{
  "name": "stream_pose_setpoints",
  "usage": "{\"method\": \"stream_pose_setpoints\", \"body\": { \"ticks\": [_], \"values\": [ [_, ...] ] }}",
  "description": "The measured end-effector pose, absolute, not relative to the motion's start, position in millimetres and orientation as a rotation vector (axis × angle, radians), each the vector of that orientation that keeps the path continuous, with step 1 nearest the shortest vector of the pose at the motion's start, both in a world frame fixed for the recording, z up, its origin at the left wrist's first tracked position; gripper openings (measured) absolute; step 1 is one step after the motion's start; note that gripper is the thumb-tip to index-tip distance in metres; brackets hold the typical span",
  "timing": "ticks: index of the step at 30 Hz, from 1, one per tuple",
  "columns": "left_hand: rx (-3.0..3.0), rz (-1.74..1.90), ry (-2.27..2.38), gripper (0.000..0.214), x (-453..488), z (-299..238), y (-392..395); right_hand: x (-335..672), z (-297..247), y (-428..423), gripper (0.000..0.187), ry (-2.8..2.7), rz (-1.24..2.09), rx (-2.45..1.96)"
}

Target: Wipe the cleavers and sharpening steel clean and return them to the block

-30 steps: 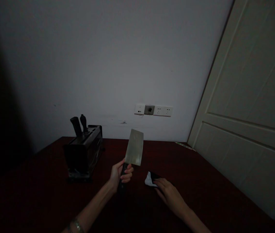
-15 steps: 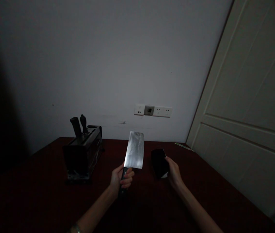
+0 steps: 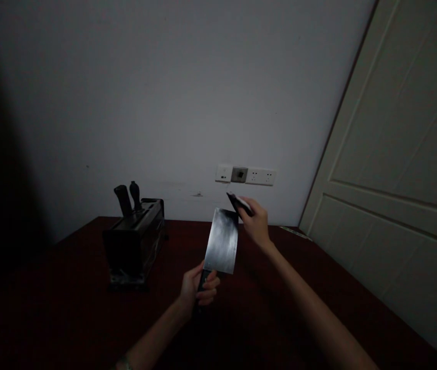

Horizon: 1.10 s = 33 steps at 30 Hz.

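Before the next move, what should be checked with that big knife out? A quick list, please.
1. Left fingers around the handle of the cleaver: ok, wrapped round it.
2. Right fingers holding the pad: ok, near the blade's upper corner.
3. Right fingers clear of the edge: cannot tell, too close and dark.
4. Knife block steady: ok, seems upright on the table.
5. Lighting: not ok, quite dim.

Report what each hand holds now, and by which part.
Left hand: cleaver, by its black handle. Right hand: a dark flat piece, by its right end as pictured; what it is can't be told.
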State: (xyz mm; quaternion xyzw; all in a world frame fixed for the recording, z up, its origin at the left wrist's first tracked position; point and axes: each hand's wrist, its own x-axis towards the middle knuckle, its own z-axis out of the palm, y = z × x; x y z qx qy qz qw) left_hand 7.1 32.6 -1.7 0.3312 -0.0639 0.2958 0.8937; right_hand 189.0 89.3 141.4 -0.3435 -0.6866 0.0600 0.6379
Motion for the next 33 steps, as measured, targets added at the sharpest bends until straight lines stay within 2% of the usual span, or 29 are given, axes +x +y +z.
{"method": "stream_pose_setpoints", "body": {
  "ticks": [5,11,15,23,30,33],
  "values": [
    [0.691,0.608,-0.131,0.039,7.4,1.0,29.9,181.1,121.0,81.6,0.036,-2.236,-0.084,-0.664],
    [0.677,0.673,-0.078,0.036,2.5,-2.6,33.1,173.2,73.5,27.7,0.038,-2.462,-0.031,-0.595],
    [0.691,0.649,-0.069,0.034,5.0,-3.8,31.7,179.0,63.7,15.8,0.041,-2.495,0.019,-0.593],
    [0.682,0.542,-0.167,0.038,9.6,8.0,22.5,192.3,117.5,78.3,0.038,-2.275,-0.143,-0.738],
    [0.693,0.652,-0.132,0.035,1.9,-2.7,32.7,170.9,69.1,16.7,0.040,-2.503,0.066,-0.640],
    [0.688,0.649,-0.117,0.035,3.9,-2.7,30.9,174.2,72.4,21.6,0.042,-2.503,0.076,-0.616]
  ]
}}
